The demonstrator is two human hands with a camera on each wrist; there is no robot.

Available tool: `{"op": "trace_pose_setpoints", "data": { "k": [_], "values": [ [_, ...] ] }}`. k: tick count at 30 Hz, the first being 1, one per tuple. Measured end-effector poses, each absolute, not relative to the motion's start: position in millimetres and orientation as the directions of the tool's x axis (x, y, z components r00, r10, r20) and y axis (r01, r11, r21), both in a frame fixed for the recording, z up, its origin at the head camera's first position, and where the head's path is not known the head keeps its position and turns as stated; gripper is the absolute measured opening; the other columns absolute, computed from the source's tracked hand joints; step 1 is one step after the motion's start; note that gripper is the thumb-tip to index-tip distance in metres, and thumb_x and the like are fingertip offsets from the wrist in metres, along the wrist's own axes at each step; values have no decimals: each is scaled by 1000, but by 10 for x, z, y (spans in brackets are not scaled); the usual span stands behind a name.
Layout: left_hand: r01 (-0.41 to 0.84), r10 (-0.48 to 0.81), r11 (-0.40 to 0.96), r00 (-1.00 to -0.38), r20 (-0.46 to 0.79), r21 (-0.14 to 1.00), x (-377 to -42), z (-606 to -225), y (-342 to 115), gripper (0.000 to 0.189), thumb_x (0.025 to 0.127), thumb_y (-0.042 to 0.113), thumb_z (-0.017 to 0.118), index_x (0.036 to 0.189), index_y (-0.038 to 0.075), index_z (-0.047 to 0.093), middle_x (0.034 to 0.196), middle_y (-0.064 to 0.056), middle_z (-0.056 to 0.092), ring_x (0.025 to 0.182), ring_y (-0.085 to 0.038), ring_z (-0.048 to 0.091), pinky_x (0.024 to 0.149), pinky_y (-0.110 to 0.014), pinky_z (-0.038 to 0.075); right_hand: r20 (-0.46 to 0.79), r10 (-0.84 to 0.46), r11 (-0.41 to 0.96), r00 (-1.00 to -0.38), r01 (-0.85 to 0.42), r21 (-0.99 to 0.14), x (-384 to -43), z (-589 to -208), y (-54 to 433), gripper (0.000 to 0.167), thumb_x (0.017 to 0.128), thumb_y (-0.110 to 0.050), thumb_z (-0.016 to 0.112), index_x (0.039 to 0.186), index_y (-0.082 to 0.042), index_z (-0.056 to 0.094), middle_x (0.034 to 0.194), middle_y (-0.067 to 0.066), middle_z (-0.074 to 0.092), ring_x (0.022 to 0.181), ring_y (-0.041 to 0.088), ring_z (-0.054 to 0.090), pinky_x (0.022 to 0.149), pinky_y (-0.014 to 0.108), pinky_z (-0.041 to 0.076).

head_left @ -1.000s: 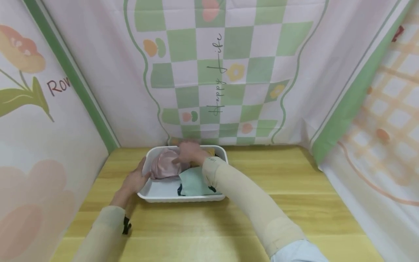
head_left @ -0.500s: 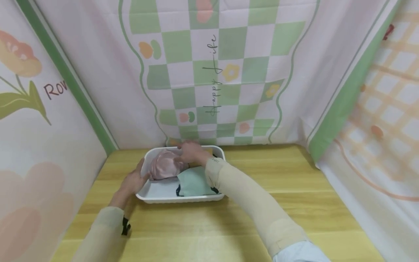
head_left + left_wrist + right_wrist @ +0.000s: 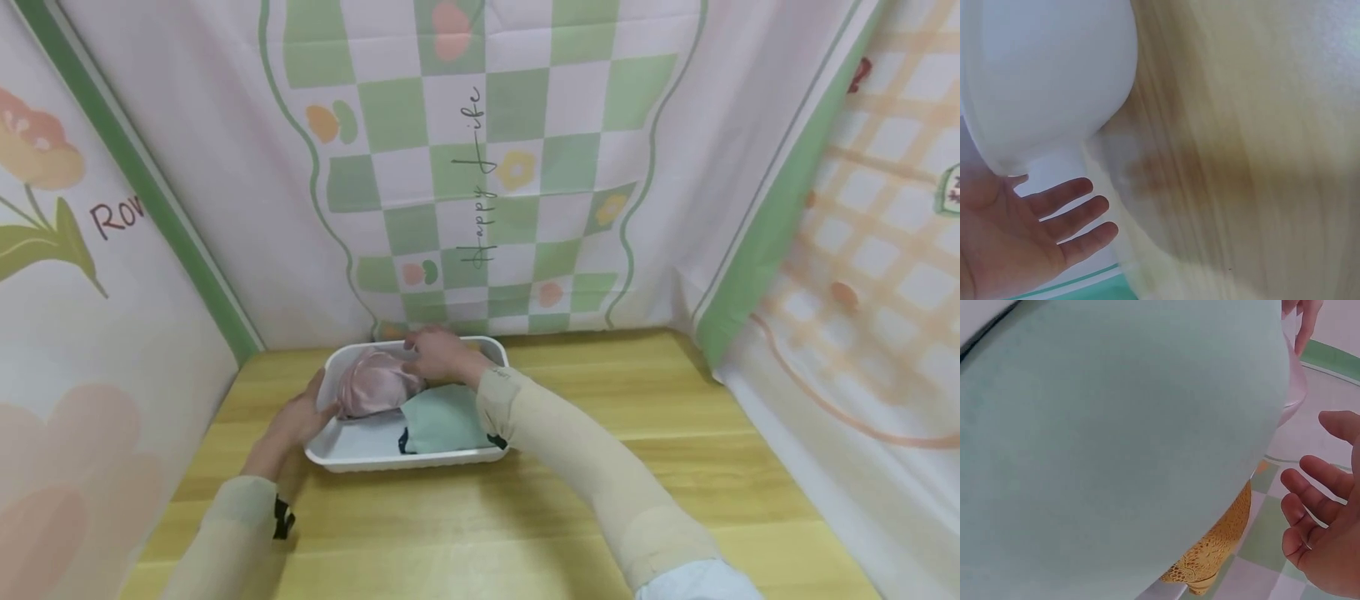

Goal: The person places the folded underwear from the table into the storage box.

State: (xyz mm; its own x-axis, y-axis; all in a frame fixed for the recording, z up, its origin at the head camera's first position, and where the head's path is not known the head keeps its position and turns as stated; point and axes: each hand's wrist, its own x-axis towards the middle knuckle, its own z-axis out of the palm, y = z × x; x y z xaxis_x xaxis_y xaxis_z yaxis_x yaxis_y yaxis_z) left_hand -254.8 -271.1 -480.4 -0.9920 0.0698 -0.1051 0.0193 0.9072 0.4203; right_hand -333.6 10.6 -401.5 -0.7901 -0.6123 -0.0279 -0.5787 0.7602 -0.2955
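A white tray (image 3: pixel 405 463) stands at the back of the wooden table. In its left part lies a shiny pink satin piece (image 3: pixel 375 385), rounded like a bra cup. A smooth mint-green piece (image 3: pixel 446 421) with dark edging lies at the front right, domed in the right wrist view. Behind it shows mustard lace fabric (image 3: pixel 1219 540). My left hand (image 3: pixel 296 419) straddles the tray's left wall, thumb at the rim; its outer fingers extend loosely in the left wrist view. Over the tray's back my right hand (image 3: pixel 442 354) hovers beside the pink piece, fingers loosely bent, nothing between them.
The pale wooden table (image 3: pixel 450 533) reaches forward and to the right of the tray. Close behind the tray hangs a green-checked curtain (image 3: pixel 480 167). Printed fabric also bounds both sides. My right sleeve (image 3: pixel 592 467) crosses over the tray's right front corner.
The head view has turned slightly, so the tray and curtains sit a little further left and lower. Both hands keep nearly the same places at the tray.
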Motion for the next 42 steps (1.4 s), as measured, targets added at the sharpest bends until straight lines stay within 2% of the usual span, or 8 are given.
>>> {"op": "trace_pose_setpoints", "data": {
  "k": [6, 12, 21, 30, 37, 42],
  "values": [
    [28, 71, 924, -993, -98, 381, -2540, -4737, -2711, 78, 105, 40, 42, 159, -2, 5, 146, -42, 38, 129, -59, 45, 104, -68, 42, -44, -616, 764, -786, -584, -273, -3294, -3997, 109, 44, 98, -40, 58, 133, -14, 61, 127, 5, 68, 121, 23, 57, 110, 40, 44],
    [16, 42, 941, -997, -70, 339, -2526, -4630, -2683, 72, 106, 44, 36, 159, 1, 12, 145, -45, 37, 127, -61, 46, 104, -69, 42, -38, -625, 761, -779, -598, -252, -3215, -3943, 132, 44, 98, -40, 58, 134, -15, 61, 126, 5, 68, 122, 23, 56, 109, 39, 45],
    [13, 36, 956, -997, -74, 293, -2468, -4401, -2641, 70, 106, 50, 30, 158, 4, 18, 148, -42, 35, 129, -62, 42, 102, -72, 42, -22, -636, 745, -772, -606, -278, -3131, -3903, 203, 45, 95, -40, 62, 133, -15, 62, 129, 5, 67, 120, 22, 56, 106, 40, 47],
    [73, 85, 964, -996, -37, 255, -2376, -4213, -2536, 66, 106, 47, 33, 156, 4, 27, 150, -38, 37, 133, -60, 40, 101, -73, 41, 4, -648, 740, -761, -631, -235, -3047, -3850, 312, 45, 94, -40, 64, 132, -15, 64, 129, 2, 67, 121, 21, 59, 106, 38, 49],
    [90, 109, 973, -991, -78, 212, -2296, -4058, -2403, 68, 106, 51, 29, 157, 6, 28, 155, -33, 33, 138, -58, 35, 106, -73, 37, -23, -652, 742, -758, -632, -225, -2938, -3769, 458, 47, 96, -40, 61, 135, -14, 62, 134, 4, 65, 127, 25, 58, 110, 42, 46],
    [116, 138, 974, -985, -106, 194, -2223, -3968, -2298, 70, 106, 54, 25, 158, 7, 27, 155, -32, 35, 138, -58, 36, 107, -72, 37, 7, -673, 721, -739, -658, -216, -2852, -3739, 585, 45, 98, -41, 59, 133, -12, 64, 133, 5, 67, 124, 26, 60, 107, 42, 49]
  ]
}}
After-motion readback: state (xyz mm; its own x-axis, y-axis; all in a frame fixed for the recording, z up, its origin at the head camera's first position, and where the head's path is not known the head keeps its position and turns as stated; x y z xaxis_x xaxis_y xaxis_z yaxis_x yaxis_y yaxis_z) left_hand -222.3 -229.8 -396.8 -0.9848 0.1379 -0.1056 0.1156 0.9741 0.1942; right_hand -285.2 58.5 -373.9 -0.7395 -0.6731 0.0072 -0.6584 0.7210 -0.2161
